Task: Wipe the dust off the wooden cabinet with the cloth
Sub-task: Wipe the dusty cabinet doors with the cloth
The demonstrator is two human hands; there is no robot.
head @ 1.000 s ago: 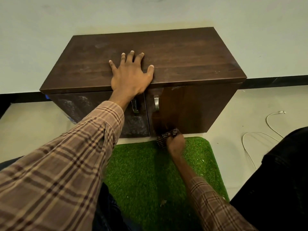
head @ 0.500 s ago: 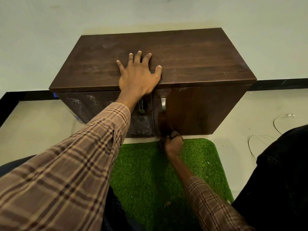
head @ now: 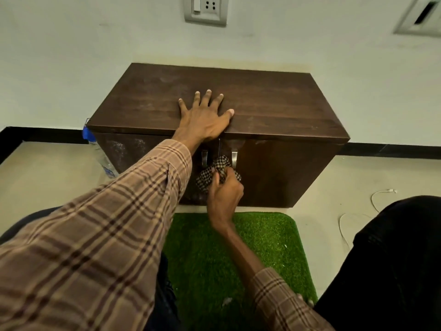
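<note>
Down at the left corner of the wooden cabinet (head: 274,101) a plastic water bottle (head: 100,155) with a blue cap leans on the floor, partly tucked behind the cabinet's side. The person's left hand (head: 202,120) lies flat on the cabinet top near its front edge, fingers straight and spread, palm pressing down — a plaid sleeve (head: 100,225) runs back from the wrist. Just below it, two metal door handles (head: 234,158) flank the seam between the doors. The right hand (head: 225,192) is curled round a bunched checkered cloth (head: 214,174), holding it against the cabinet front right at that seam, between the handles and a little under them. The left door shows pale dusty smears. A green artificial-grass mat (head: 269,237) lies on the floor in front of the cabinet, and farther right a white cable (head: 379,194) loops across the floor. On the wall above sits a socket plate (head: 205,9).
</note>
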